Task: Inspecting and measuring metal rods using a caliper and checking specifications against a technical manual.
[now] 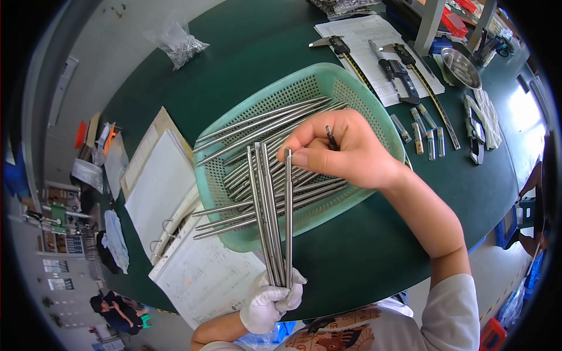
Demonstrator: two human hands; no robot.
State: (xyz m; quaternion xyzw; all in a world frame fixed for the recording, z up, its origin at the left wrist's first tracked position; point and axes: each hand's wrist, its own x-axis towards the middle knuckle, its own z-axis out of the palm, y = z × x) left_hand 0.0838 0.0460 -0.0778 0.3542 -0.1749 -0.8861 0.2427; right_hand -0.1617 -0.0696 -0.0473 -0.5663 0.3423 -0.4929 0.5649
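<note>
a bundle of steel rods [270, 216] is gripped upright in the gloved left hand [270, 304], closed around its lower ends. the bare right hand [339, 149], above, pinches one rod's top and a small dark pin [332, 139]. a green basket [351, 93] of rods lies beneath it.

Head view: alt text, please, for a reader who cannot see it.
A gloved left hand grips a bundle of metal rods upright over a green basket of more rods, while the bare right hand pinches one rod's top on a dark green table.
</note>
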